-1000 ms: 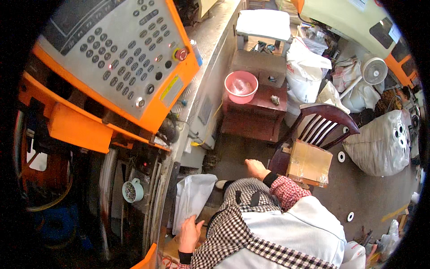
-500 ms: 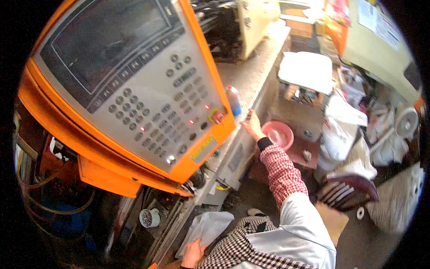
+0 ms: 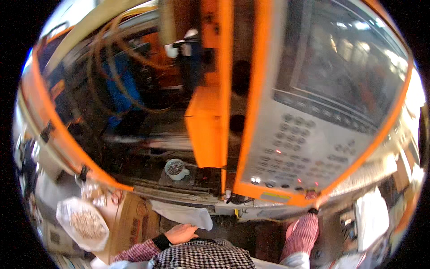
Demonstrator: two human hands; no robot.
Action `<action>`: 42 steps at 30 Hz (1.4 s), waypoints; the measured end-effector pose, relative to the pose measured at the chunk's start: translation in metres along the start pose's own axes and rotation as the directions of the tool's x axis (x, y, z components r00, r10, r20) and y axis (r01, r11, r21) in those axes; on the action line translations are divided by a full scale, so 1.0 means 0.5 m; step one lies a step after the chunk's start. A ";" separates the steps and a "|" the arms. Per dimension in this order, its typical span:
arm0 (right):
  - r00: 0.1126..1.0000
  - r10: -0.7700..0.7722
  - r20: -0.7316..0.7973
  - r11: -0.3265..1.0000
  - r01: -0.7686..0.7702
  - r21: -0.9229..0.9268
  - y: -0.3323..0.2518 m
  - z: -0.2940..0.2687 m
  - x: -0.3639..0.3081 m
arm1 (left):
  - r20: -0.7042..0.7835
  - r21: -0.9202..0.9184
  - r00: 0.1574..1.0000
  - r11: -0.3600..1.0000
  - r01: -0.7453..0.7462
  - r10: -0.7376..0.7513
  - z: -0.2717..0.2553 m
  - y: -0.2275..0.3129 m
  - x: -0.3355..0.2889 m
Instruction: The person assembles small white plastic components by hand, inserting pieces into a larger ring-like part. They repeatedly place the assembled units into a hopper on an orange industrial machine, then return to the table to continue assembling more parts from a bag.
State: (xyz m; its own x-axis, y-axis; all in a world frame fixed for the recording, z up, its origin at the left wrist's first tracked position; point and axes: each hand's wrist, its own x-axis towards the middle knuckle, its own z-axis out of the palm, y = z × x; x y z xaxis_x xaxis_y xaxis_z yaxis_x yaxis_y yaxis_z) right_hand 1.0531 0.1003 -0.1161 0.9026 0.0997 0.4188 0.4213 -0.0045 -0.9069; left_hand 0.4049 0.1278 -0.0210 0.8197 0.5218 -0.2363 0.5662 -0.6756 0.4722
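Note:
My left hand (image 3: 181, 234) is at the lower middle, at the near edge of a white sheet or flat bag (image 3: 190, 216). Its fingers stretch to the right, and I see nothing gripped in them. A checked sleeve covers that forearm. Over on the right, my right hand (image 3: 317, 205) reaches up beside the lower right corner of an orange-framed control panel (image 3: 268, 166). Motion smears that hand, so its fingers cannot be made out. A red knob (image 3: 311, 194) on the panel's lower edge is close to it.
Inside the orange machine, a light cup (image 3: 176, 170) full of small pieces stands on a ledge. To the left, a cardboard box (image 3: 130, 219) is next to a white bag of small pale pieces (image 3: 85, 224). A white-topped stand (image 3: 372, 213) is at the right.
The view has swung left, so the panel now appears on the right and the machine's inside and the box show. My left hand remains by the white sheet; my right hand remains near the panel's corner.

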 end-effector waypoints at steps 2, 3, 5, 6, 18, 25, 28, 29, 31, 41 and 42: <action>0.993 -0.033 -0.113 0.978 0.055 0.202 -0.065 -0.021 -0.061 | -0.042 -0.051 0.999 0.998 0.028 -0.031 -0.040 0.035 0.001; 0.980 -0.119 -0.158 0.969 0.149 0.195 -0.126 -0.028 -0.108 | -0.106 -0.061 0.994 0.998 -0.008 0.002 -0.044 0.036 -0.004; 0.923 -0.310 -0.227 0.946 0.275 -0.171 -0.296 -0.071 -0.245 | -0.191 -0.040 0.979 0.996 -0.079 0.070 -0.054 0.031 -0.010; 0.936 -0.307 -0.172 0.951 0.292 -0.105 -0.331 -0.084 -0.313 | -0.239 -0.021 0.963 0.991 -0.133 0.124 -0.058 0.023 -0.010; 0.424 -0.412 0.807 0.874 0.434 0.219 -0.728 0.126 -0.915 | -0.741 -0.266 0.669 0.890 -0.370 0.057 -0.184 -0.083 -0.091; 0.435 -0.507 0.744 0.760 0.633 0.148 -0.903 0.221 -1.010 | -0.768 -0.602 0.637 0.404 -0.688 -0.060 -0.282 -0.213 -0.177; 0.439 -0.504 0.744 0.735 0.670 0.102 -0.925 0.232 -1.035 | -0.767 -0.624 0.637 0.315 -0.715 -0.077 -0.288 -0.243 -0.190; 0.434 -0.501 0.749 0.724 0.684 0.088 -0.932 0.237 -1.040 | -0.770 -0.627 0.632 0.296 -0.721 -0.092 -0.290 -0.250 -0.192; 0.391 -0.498 0.774 0.759 0.629 0.170 -0.925 0.254 -1.045 | -0.770 -0.625 0.629 0.332 -0.706 -0.113 -0.299 -0.261 -0.193; 0.086 -0.338 0.937 0.940 0.073 0.332 -0.914 0.341 -1.010 | -0.812 -0.580 0.561 0.339 -0.740 -0.165 -0.321 -0.305 -0.151; 0.065 -0.329 0.942 0.943 0.068 0.325 -0.911 0.353 -1.000 | -0.820 -0.567 0.544 0.385 -0.728 -0.180 -0.326 -0.306 -0.135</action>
State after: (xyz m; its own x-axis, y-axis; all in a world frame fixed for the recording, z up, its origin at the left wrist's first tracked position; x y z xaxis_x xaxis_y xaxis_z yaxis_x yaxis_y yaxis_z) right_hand 0.3943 0.2281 0.0796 -0.1635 0.9453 0.2824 0.4298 0.3259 -0.8421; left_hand 0.2489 0.2808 0.0611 0.2723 0.8325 0.4826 -0.4283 -0.3443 0.8355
